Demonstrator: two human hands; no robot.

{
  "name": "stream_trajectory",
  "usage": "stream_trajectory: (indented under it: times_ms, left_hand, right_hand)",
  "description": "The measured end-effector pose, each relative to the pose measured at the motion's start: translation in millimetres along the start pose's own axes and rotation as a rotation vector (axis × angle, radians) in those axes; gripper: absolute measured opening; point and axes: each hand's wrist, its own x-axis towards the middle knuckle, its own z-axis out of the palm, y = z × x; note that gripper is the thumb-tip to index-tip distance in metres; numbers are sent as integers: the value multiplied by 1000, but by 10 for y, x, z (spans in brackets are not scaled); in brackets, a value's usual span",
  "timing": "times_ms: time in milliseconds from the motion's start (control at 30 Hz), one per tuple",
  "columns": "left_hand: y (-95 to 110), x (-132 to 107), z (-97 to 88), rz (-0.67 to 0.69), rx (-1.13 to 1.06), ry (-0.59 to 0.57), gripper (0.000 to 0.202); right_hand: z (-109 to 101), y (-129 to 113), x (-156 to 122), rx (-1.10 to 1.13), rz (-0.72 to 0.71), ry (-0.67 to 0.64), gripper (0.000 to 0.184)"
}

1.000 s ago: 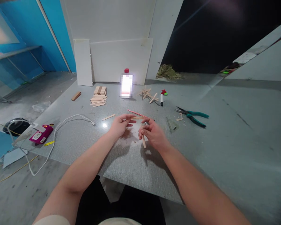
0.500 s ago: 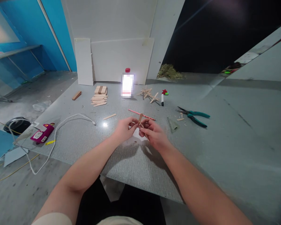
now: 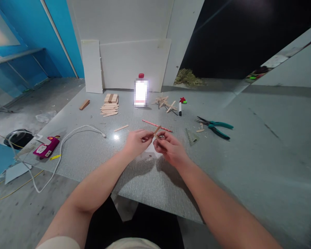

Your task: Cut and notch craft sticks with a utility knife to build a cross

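My left hand (image 3: pixel 140 141) and my right hand (image 3: pixel 169 145) meet above the near middle of the table. Between their fingertips are narrow wooden craft sticks (image 3: pixel 158 129), one tilted up to the right and another crossing it. The left fingers pinch the tilted stick; the right fingers close on the crossing one, and my fingers partly hide where the two touch. Just beyond the hands lies a pink patterned pencil (image 3: pixel 151 123). A small clear set square (image 3: pixel 191 137) rests right of my right hand. One loose craft stick (image 3: pixel 121 128) lies left of the pencil.
Stacked craft sticks (image 3: pixel 110 105), a wooden wedge (image 3: pixel 84 104) and a red-capped bottle (image 3: pixel 141 93) stand farther back. Crossed sticks (image 3: pixel 164 102), a marker (image 3: pixel 180 109) and teal-handled pliers (image 3: pixel 215 128) are at right. A purple power strip (image 3: pixel 46 148) and white cable (image 3: pixel 79 128) occupy the left.
The upper stick between my hands has turned from nearly upright to a lower slant toward the right. The crossing stick end below my right fingers no longer shows. Both hands stay in place.
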Motion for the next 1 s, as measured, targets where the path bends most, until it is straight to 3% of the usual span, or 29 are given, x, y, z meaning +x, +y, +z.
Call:
stream_trajectory:
  times_ms: [567, 867, 1000]
  left_hand:
    - [-142, -76, 61, 212, 231, 35, 29]
    - [37, 95, -319, 249, 66, -77, 28]
    - [70, 164, -396, 262, -41, -169, 27]
  right_hand:
    - [-24, -10, -52, -52, -37, 0, 34]
    - [-76, -77, -59, -112, -3, -76, 33]
    - [-46, -69, -93, -126, 10, -103, 32]
